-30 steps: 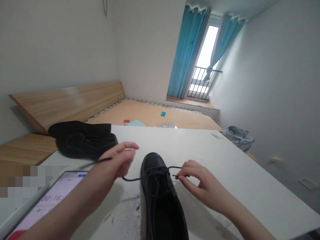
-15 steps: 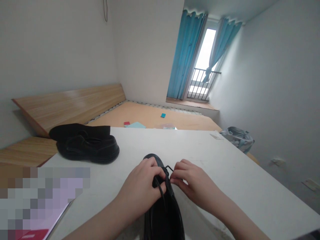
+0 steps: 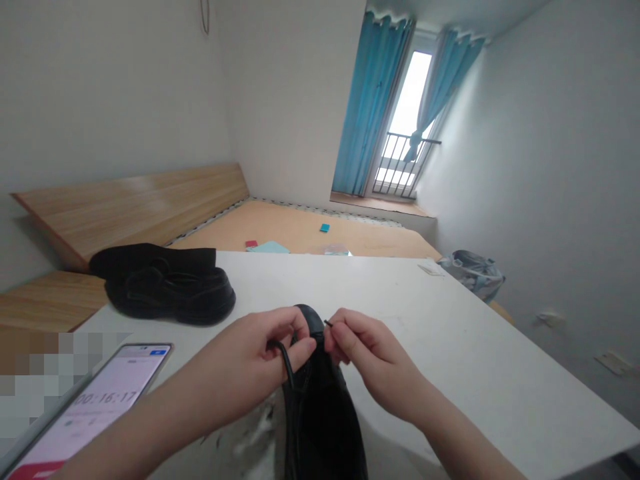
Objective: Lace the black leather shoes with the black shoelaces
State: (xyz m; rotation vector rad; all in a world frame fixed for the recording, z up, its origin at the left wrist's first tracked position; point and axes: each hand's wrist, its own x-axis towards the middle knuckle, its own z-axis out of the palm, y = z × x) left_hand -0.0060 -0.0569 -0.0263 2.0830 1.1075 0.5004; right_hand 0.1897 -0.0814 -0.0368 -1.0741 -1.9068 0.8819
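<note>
A black lace-up shoe lies on the white table, toe pointing away from me. My left hand is closed over its front, pinching a strand of the black shoelace between thumb and fingers. My right hand meets it from the right, fingers pinched on the other lace end, whose tip sticks out above the thumb. Both hands hover over the shoe's laced part and hide most of it.
A second black shoe rests on the table's far left. A phone showing a timer lies at the lower left. Beyond the table are a wooden bed frame, a bag at the right, and a blue-curtained window.
One second ago my hands were apart, pulling the lace ends sideways. They have come together over the shoe's front, each still pinching a lace end.
</note>
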